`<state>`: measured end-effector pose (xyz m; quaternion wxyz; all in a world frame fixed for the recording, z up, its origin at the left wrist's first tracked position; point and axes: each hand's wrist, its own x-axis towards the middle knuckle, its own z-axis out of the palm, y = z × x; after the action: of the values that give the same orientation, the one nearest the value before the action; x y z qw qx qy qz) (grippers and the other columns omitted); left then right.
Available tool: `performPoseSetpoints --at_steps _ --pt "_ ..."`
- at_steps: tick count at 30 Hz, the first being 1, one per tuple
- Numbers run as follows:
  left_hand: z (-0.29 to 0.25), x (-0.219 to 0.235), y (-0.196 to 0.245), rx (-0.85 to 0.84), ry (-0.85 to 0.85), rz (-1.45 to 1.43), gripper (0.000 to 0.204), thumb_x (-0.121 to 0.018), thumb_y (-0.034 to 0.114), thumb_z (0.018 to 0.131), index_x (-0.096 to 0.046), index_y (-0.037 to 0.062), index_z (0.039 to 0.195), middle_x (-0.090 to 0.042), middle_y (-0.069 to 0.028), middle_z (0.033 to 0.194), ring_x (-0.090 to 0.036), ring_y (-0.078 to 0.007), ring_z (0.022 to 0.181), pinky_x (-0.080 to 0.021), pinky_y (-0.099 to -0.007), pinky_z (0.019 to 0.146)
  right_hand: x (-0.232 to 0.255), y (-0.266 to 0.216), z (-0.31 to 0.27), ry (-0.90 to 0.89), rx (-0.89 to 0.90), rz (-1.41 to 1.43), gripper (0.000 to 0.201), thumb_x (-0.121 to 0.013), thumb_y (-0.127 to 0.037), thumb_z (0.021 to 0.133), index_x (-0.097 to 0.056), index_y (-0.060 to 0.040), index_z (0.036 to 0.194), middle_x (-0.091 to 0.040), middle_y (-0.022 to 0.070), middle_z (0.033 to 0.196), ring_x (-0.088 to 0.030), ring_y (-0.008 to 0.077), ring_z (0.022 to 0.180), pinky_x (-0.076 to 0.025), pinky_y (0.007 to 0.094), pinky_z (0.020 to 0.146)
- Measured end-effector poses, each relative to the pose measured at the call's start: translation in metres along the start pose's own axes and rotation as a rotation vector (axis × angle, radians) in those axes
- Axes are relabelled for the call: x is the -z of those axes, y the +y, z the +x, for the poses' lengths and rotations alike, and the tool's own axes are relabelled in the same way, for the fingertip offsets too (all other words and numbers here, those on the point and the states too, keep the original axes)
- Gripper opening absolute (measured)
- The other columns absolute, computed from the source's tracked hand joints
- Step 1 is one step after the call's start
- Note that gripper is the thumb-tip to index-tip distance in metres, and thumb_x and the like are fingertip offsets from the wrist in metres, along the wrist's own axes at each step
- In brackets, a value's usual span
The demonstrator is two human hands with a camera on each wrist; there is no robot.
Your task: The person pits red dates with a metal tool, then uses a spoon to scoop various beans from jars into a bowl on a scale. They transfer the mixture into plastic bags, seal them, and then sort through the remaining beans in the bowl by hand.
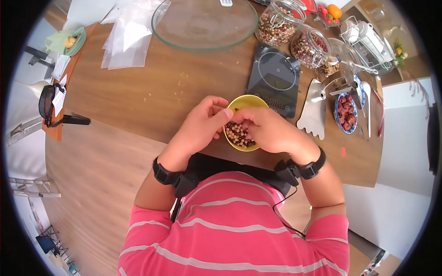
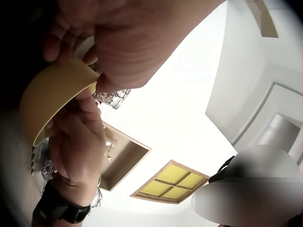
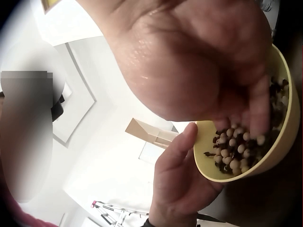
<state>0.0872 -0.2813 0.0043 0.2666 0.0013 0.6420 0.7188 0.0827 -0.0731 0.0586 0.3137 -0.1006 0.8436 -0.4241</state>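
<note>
A yellow bowl point(image 1: 248, 100) is held tilted close to the person's front, over the table's near edge. Inside lies a mix of pale round seeds and small dark pieces point(image 3: 232, 151). The left hand point(image 1: 200, 125) grips the bowl's left side, its thumb at the rim and its fingers round the outside. From the other side the right hand point(image 1: 271, 130) reaches over the rim. Its fingers point(image 3: 259, 104) point down among the seeds, and their tips are partly buried.
A black kitchen scale point(image 1: 276, 76) lies beyond the bowl, with a metal scraper point(image 1: 314, 112) to its right. Glass jars point(image 1: 278, 25) of seeds stand behind. A blue-patterned dish point(image 1: 338, 124) holds dark red lumps. A large glass plate point(image 1: 205, 45) and plastic bags point(image 1: 124, 46) lie farther back.
</note>
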Motion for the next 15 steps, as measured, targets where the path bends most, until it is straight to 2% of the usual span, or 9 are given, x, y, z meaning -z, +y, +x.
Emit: performPoseSetpoints --at_steps 2,3,5,6,8,9,11,15 --pt "0.002 0.000 -0.002 0.022 0.033 -0.017 0.038 -0.065 0.031 0.102 -0.055 0.0011 0.123 -0.064 -0.0045 0.099 -0.058 -0.0072 0.079 -0.051 -0.0248 0.065 -0.004 0.013 0.003 -0.035 0.092 0.013 0.034 -0.050 0.004 0.091 -0.070 0.0018 0.119 -0.073 0.0170 0.114 -0.071 0.0274 0.101 -0.056 0.0372 0.089" --pt "0.003 0.000 -0.003 0.021 0.035 -0.019 0.038 -0.065 0.031 0.102 -0.055 0.0011 0.123 -0.064 -0.0045 0.099 -0.058 -0.0072 0.079 -0.051 -0.0248 0.065 -0.002 0.015 0.004 -0.037 0.092 0.012 0.034 -0.050 0.004 0.091 -0.070 0.0018 0.119 -0.073 0.0170 0.114 -0.071 0.0274 0.101 -0.056 0.0372 0.089" --pt "0.004 -0.002 -0.007 0.007 0.067 -0.003 0.038 -0.064 0.033 0.103 -0.055 0.0006 0.119 -0.063 -0.0042 0.096 -0.058 -0.0070 0.076 -0.051 -0.0243 0.061 0.003 0.012 0.008 -0.187 -0.056 0.410 0.028 -0.052 -0.005 0.099 -0.067 0.0023 0.122 -0.072 0.0118 0.112 -0.069 0.0218 0.099 -0.059 0.0361 0.087" --pt "0.004 -0.003 -0.006 0.006 0.069 -0.002 0.038 -0.064 0.033 0.103 -0.055 0.0006 0.119 -0.063 -0.0042 0.096 -0.058 -0.0070 0.076 -0.051 -0.0243 0.061 0.003 0.009 0.008 -0.187 -0.054 0.409 0.028 -0.052 -0.005 0.099 -0.067 0.0023 0.122 -0.072 0.0118 0.112 -0.069 0.0218 0.099 -0.059 0.0361 0.087" --pt "0.003 -0.004 -0.004 0.008 0.080 -0.007 0.039 -0.065 0.034 0.103 -0.055 0.0000 0.118 -0.063 -0.0050 0.096 -0.057 -0.0071 0.072 -0.050 -0.0241 0.058 0.002 0.001 0.010 -0.152 -0.185 0.595 0.030 -0.052 -0.018 0.106 -0.064 0.0035 0.124 -0.068 0.0091 0.110 -0.066 0.0195 0.099 -0.061 0.0371 0.084" --pt "0.003 -0.003 -0.004 0.008 0.080 -0.006 0.039 -0.065 0.034 0.103 -0.055 0.0000 0.118 -0.063 -0.0050 0.096 -0.057 -0.0071 0.072 -0.050 -0.0241 0.058 0.001 0.004 0.012 -0.152 -0.185 0.595 0.030 -0.052 -0.018 0.106 -0.064 0.0035 0.124 -0.068 0.0091 0.110 -0.066 0.0195 0.099 -0.061 0.0371 0.084" --pt "0.004 -0.001 -0.003 0.030 0.062 -0.001 0.040 -0.065 0.035 0.103 -0.055 -0.0004 0.118 -0.063 -0.0056 0.095 -0.057 -0.0074 0.068 -0.051 -0.0241 0.057 -0.002 0.012 0.017 -0.149 -0.235 0.740 0.038 -0.050 -0.029 0.110 -0.062 0.0045 0.124 -0.066 0.0115 0.112 -0.066 0.0215 0.101 -0.063 0.0402 0.082" --pt "0.004 -0.001 -0.002 0.023 0.076 0.021 0.041 -0.065 0.035 0.103 -0.055 -0.0010 0.119 -0.064 -0.0065 0.094 -0.058 -0.0080 0.067 -0.051 -0.0244 0.057 0.005 0.006 0.013 -0.139 -0.239 0.847 0.039 -0.051 -0.030 0.110 -0.061 0.0041 0.125 -0.064 0.0123 0.117 -0.066 0.0240 0.104 -0.062 0.0403 0.085"
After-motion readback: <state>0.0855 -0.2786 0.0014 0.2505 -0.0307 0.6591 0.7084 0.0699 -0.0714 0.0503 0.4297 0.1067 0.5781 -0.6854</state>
